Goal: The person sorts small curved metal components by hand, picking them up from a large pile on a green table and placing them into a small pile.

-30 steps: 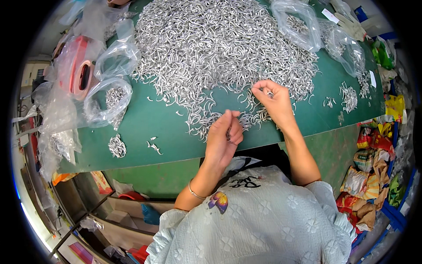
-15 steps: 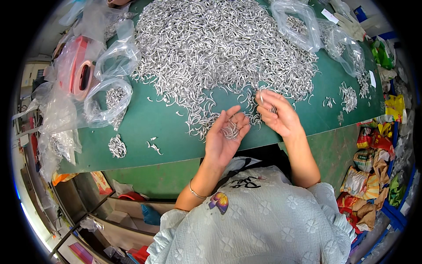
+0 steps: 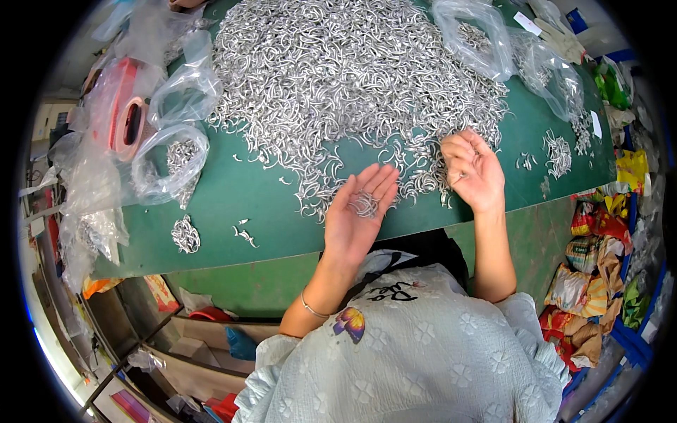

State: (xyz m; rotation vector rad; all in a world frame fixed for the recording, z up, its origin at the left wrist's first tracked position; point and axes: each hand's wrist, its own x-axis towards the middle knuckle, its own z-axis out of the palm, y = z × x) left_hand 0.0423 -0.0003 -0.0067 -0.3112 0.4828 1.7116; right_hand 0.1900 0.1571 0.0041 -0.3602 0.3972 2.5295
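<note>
A big heap of small curved silver metal pieces (image 3: 352, 70) spreads over the green table (image 3: 282, 233). Palm up at the heap's near edge, my left hand (image 3: 356, 218) cradles several of these curved metal pieces (image 3: 364, 204), its fingers stretched and slightly cupped. To its right, my right hand (image 3: 474, 173) is turned up beside the heap's near right edge. Its fingers are curled in toward the thumb, and whatever they may hold is hidden.
Clear plastic bags (image 3: 171, 163) with metal pieces lie at left, near a red and pink object (image 3: 127, 106). A small pile (image 3: 185, 235) sits near the front edge. More bags (image 3: 543, 74) and another pile (image 3: 558, 155) are at right. Colourful packages (image 3: 575, 289) fill a side shelf.
My right hand has moved right, away from my left, and its fingers have curled in. My left hand has straightened its fingers a little, the pieces still on its palm.
</note>
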